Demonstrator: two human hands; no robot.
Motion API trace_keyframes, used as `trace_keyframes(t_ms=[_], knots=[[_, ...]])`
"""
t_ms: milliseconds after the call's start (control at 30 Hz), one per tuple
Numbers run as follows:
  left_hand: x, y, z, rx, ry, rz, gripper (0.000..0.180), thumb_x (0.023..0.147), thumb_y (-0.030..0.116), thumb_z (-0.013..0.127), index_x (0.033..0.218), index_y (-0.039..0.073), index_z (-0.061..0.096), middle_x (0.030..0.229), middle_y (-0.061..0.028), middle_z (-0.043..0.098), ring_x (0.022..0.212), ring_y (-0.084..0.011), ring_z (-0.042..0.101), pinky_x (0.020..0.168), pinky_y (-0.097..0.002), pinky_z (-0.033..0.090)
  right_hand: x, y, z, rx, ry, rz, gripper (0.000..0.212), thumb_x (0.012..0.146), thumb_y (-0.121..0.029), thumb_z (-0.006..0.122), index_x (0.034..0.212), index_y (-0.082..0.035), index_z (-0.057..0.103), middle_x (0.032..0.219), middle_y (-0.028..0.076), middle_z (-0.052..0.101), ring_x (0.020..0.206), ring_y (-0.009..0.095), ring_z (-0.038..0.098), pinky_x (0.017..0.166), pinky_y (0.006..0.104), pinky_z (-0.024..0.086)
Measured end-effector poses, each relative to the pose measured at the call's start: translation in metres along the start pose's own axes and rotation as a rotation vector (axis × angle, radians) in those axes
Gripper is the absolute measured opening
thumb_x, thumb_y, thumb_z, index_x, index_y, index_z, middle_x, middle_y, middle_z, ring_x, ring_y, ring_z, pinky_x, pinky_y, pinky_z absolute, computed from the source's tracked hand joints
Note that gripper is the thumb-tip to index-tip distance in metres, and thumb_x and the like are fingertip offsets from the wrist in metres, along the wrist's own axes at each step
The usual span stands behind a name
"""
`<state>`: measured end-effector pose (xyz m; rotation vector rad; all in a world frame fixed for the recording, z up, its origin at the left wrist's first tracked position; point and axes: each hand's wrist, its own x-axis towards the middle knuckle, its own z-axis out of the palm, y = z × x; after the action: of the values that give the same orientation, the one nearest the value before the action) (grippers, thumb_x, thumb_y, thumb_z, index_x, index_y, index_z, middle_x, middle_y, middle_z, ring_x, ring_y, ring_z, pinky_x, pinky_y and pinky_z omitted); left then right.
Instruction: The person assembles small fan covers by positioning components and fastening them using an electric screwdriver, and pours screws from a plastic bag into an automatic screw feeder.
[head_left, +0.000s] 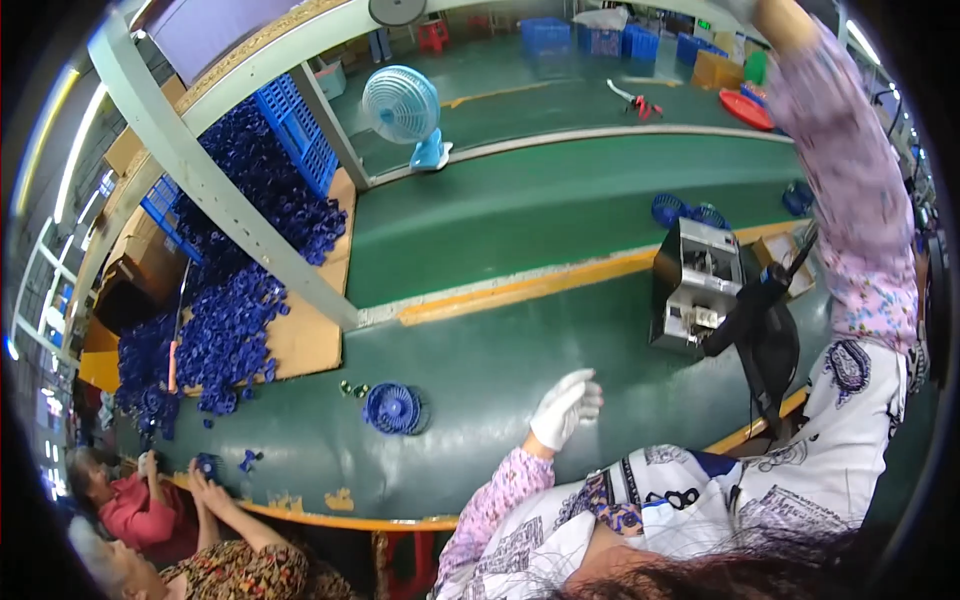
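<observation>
My left hand (565,405), in a white glove with a pink flowered sleeve, hovers over the green conveyor belt (480,360) with its fingers apart and nothing in it. A round blue fan grille (393,408) lies flat on the belt to its left, well apart from the hand. Two small dark bits (353,388) lie just beside the grille. My right arm (850,190) is raised toward the upper right. Its hand is cut off at the top edge of the picture.
A grey box-shaped machine (693,285) stands on the belt's right side, with a black tool and cable (762,325) hanging by it. A heap of blue parts (235,290) covers cardboard at left. A blue desk fan (402,105) stands behind. Two other people (140,500) sit at lower left.
</observation>
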<state>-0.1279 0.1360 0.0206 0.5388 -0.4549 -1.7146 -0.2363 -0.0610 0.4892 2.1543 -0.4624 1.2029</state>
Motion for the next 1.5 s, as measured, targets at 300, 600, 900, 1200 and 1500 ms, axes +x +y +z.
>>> trace_keyframes(t_ms=[300, 600, 900, 1200, 1500], knots=[[-0.038, 0.021, 0.004, 0.671, 0.315, 0.080, 0.041, 0.087, 0.022, 0.058, 0.120, -0.003, 0.050, 0.103, -0.0116, 0.060, 0.087, -0.0151, 0.059, 0.077, -0.0268, 0.049, -0.215, -0.125, -0.078, 0.848, -0.455, -0.133, 0.037, 0.059, -0.023, 0.074, 0.090, -0.007, 0.062, 0.073, 0.006, 0.056, 0.065, 0.026, 0.056, 0.060, 0.0350, 0.045], [-0.122, 0.079, -0.003, 1.890, 1.221, 1.054, 0.039, 0.070, 0.001, 0.066, 0.108, 0.006, 0.059, 0.121, -0.0147, 0.047, 0.114, -0.0295, 0.045, 0.100, -0.0393, 0.035, -0.384, -0.099, -0.039, 0.706, 0.155, 1.117, 0.062, 0.085, -0.001, 0.058, 0.140, -0.001, 0.029, 0.139, 0.013, 0.037, 0.127, 0.021, 0.037, 0.105, 0.0325, 0.029], [-0.132, 0.082, -0.025, 1.927, 1.044, 0.588, 0.013, 0.075, 0.009, 0.067, 0.087, 0.004, 0.065, 0.091, -0.0118, 0.060, 0.087, -0.0277, 0.057, 0.080, -0.0349, 0.045, -0.370, -0.090, -0.026, 1.473, -0.203, 1.249, 0.052, 0.075, -0.010, 0.071, 0.121, 0.000, 0.048, 0.096, 0.002, 0.059, 0.091, 0.009, 0.054, 0.082, 0.0270, 0.045], [-0.006, -0.004, 0.063, 1.819, 0.020, 0.583, 0.011, 0.068, 0.016, 0.073, 0.071, 0.007, 0.066, 0.074, -0.0084, 0.060, 0.068, -0.0279, 0.058, 0.062, -0.0371, 0.047, -0.376, -0.094, -0.016, 1.834, -0.169, 1.205, 0.095, 0.063, -0.072, 0.064, 0.120, 0.002, 0.044, 0.062, 0.001, 0.052, 0.053, 0.008, 0.050, 0.050, 0.0225, 0.041], [0.038, -0.030, 0.084, 1.903, 0.086, 0.611, 0.019, 0.066, 0.025, 0.075, 0.065, 0.010, 0.062, 0.068, -0.0052, 0.057, 0.069, -0.0263, 0.056, 0.061, -0.0390, 0.041, -0.346, -0.075, 0.008, 1.634, 0.156, 1.164, 0.089, 0.059, -0.072, 0.067, 0.107, 0.000, 0.048, 0.061, 0.003, 0.053, 0.051, 0.010, 0.050, 0.047, 0.0227, 0.040]])
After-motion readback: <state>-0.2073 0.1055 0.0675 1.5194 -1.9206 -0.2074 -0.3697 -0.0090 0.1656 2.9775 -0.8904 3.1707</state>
